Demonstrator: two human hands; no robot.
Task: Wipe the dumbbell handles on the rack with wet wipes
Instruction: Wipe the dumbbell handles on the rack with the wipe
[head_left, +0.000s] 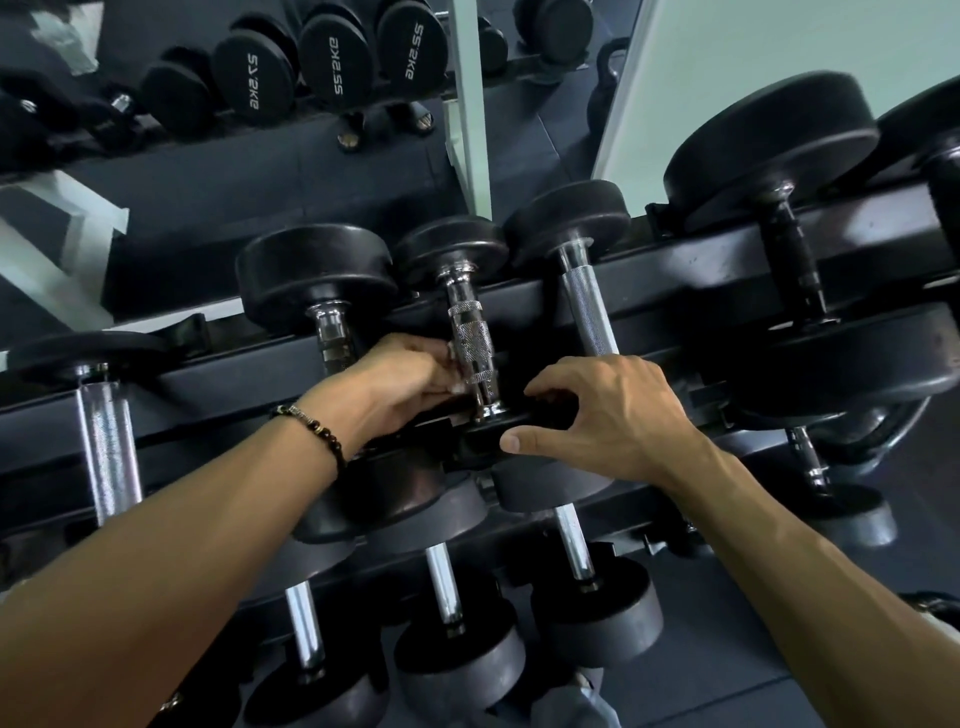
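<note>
Handle (471, 349) on the rack (675, 280): left hand (402, 379) pinches a wipe (453, 358) against it; right hand (597, 410) fingers grip the dumbbell's near head (498, 441).

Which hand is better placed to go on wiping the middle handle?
Left. The left hand already presses a white wipe against the knurled handle. The right hand only grips the near dumbbell head, likely steadying it.
</note>
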